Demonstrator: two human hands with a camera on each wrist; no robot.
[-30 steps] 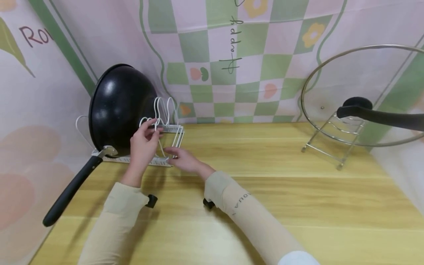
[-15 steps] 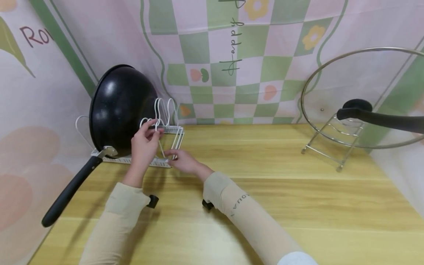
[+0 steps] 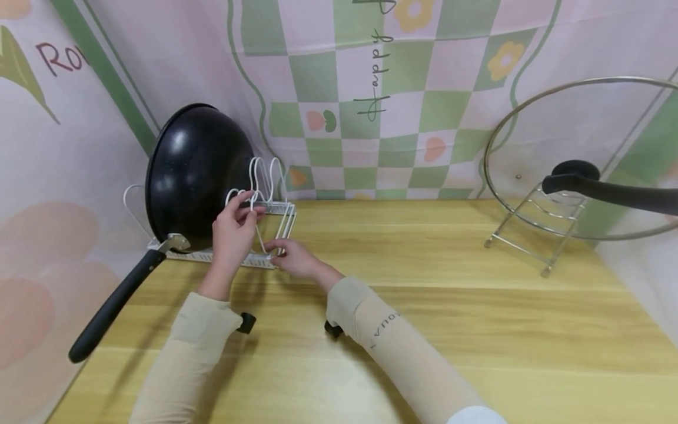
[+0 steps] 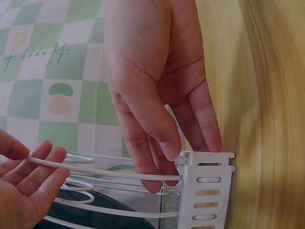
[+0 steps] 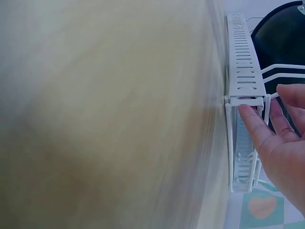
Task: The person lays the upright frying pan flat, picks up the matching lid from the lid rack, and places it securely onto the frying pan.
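The white wire rack [image 3: 259, 260] sits right at the hands, near the back of the wooden table, its slotted near rail running away to the left beneath the left hand. The left hand [image 3: 233, 232] has thumb and fingers pinched on the upper part of one white wire divider [image 4: 100, 171]. Below and to the right of that pinch, the right hand [image 3: 296, 259] reaches in to the divider's foot, with fingers spread about the right end of the rail and at least one touching it; whether they clamp anything there I cannot tell. Just beyond the left fingertips rise more wire loops [image 3: 272, 171], and to the right of the pinch several thin white bars close off the rack's end. Immediately left of the grip, the black wok [image 3: 198, 176] stands on its side in the rack, its rounded underside turned toward the hands and its long handle [image 3: 116, 306] slanting down toward the person. Under both forearms spreads the wooden table [image 3: 424, 330], and beige sleeves [image 3: 397, 341] reach up from the near side. Behind the grip hangs a green, pink and white checked cloth [image 3: 371, 147]. Well apart to the right, a clear lid [image 3: 625, 135] with a metal rim and black handle leans upright on a metal stand [image 3: 521, 251].
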